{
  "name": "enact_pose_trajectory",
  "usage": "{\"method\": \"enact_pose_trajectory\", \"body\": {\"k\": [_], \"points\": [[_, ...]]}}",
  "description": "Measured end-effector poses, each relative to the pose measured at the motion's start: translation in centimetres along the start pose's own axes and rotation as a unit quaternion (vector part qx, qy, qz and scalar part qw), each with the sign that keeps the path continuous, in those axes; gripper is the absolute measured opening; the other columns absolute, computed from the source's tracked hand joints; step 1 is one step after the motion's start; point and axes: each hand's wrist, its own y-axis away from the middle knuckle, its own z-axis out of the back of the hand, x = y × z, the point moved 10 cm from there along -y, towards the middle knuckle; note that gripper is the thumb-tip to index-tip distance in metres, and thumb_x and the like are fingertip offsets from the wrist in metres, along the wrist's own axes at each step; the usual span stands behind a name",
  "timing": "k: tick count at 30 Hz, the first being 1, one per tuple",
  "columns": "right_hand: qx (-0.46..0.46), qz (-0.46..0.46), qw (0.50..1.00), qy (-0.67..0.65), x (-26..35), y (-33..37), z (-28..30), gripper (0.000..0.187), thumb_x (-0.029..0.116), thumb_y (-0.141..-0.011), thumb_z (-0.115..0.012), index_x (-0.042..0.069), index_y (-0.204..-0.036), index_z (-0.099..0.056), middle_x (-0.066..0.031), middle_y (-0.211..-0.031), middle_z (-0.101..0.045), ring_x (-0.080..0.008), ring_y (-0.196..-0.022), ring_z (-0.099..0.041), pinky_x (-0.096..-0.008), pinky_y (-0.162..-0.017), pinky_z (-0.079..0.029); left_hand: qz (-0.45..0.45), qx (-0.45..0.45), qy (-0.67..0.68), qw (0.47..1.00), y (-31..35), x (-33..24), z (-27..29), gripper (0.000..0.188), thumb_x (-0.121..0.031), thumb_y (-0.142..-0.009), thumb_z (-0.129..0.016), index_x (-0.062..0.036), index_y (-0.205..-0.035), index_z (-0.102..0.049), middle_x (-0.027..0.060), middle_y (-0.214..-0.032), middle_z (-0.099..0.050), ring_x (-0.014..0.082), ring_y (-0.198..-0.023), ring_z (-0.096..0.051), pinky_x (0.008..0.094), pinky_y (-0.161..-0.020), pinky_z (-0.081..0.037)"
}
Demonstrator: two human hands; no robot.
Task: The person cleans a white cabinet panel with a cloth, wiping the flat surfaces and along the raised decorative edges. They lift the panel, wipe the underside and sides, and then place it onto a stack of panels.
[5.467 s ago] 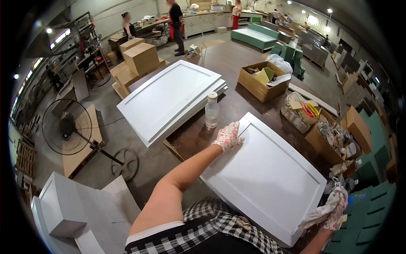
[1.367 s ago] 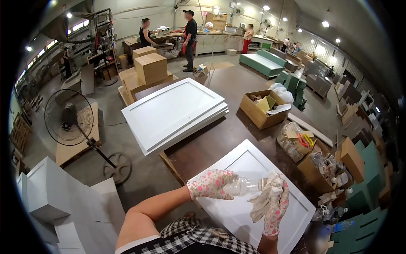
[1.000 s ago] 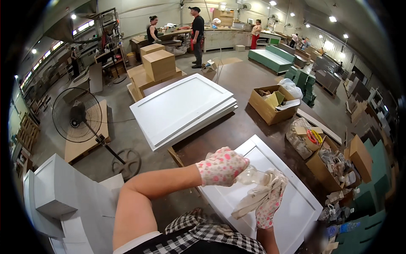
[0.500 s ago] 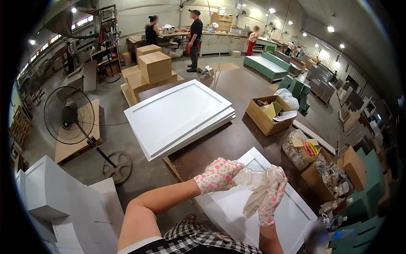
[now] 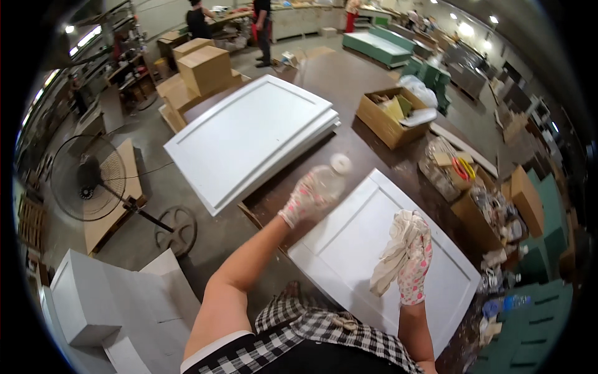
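Bottle — clasped in left hand | cloth — bunched in right hand | white panel below cloth

Bare tabletop between panel stack and cardboard box, clear bottle blocking the near end

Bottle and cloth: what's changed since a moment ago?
The left hand has moved the bottle forward and left, away from the cloth, turning it from sideways to nearly upright. The right hand still holds the cloth over the panel; panel and white stack look unmoved.
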Motion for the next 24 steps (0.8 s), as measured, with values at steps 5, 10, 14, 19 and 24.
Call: {"method": "enact_pose_trajectory", "body": {"k": [5, 10, 14, 19, 24], "points": [[-0.1, -0.018, 0.993, 0.056, 1.4, 2.9, 5.2, 0.038, 0.017, -0.1, -0.045, -0.001, -0.134, -0.045, -0.0134, -0.133, -0.05, -0.0266, -0.122, -0.052, -0.0391, -0.106, -0.04, 0.081, -0.071, 0.09, 0.99, -1.9, 5.4, 3.1, 0.068, 0.006, -0.071, -0.076, -0.0127, -0.128, -0.046, 0.002, -0.12, -0.054, 0.0178, -0.108, -0.056, 0.0322, -0.087, -0.055], [-0.097, -0.03, 0.991, 0.089, 0.9, 3.8, 6.6, 0.036, 0.015, -0.099, -0.048, 0.0, -0.132, -0.048, -0.0103, -0.134, -0.051, -0.0195, -0.123, -0.049, -0.0339, -0.107, -0.038, 0.124, -0.105, 0.015, 0.987, -0.9, 10.3, 5.6, 0.07, 0.0, -0.073, -0.077, -0.0109, -0.134, -0.042, 0.0045, -0.117, -0.058, 0.0189, -0.106, -0.059, 0.0323, -0.089, -0.051], [-0.087, -0.05, 0.995, 0.024, 0.2, 4.6, 10.5, 0.039, 0.016, -0.099, -0.049, 0.0, -0.135, -0.047, -0.0092, -0.134, -0.051, -0.0167, -0.122, -0.049, -0.0319, -0.106, -0.038, 0.182, -0.115, -0.075, 0.974, 0.9, 9.7, 6.6, 0.065, 0.0, -0.077, -0.074, -0.0038, -0.133, -0.041, 0.0076, -0.117, -0.059, 0.0175, -0.107, -0.058, 0.0284, -0.089, -0.05], [-0.136, -0.001, 0.985, 0.109, 4.1, 3.4, 14.7, 0.04, 0.013, -0.098, -0.05, -0.001, -0.135, -0.046, -0.0091, -0.13, -0.054, -0.0155, -0.117, -0.052, -0.031, -0.104, -0.041, 0.197, -0.126, -0.171, 0.957, 4.5, 4.5, 5.7, 0.037, -0.004, -0.086, -0.065, 0.0023, -0.122, -0.055, 0.0093, -0.113, -0.064, 0.017, -0.103, -0.061, 0.0279, -0.089, -0.049], [-0.131, -0.045, 0.961, 0.238, 1.5, -1.9, 10.4, 0.036, 0.011, -0.096, -0.052, 0.001, -0.131, -0.051, -0.0082, -0.126, -0.056, -0.0166, -0.112, -0.055, -0.0292, -0.099, -0.043, 0.045, 0.009, -0.44, 0.897, 2.0, -0.8, -3.6, 0.056, -0.027, -0.088, -0.066, 0.0005, -0.134, -0.047, 0.0199, -0.127, -0.057, 0.0299, -0.117, -0.057, 0.0365, -0.1, -0.045]]}}
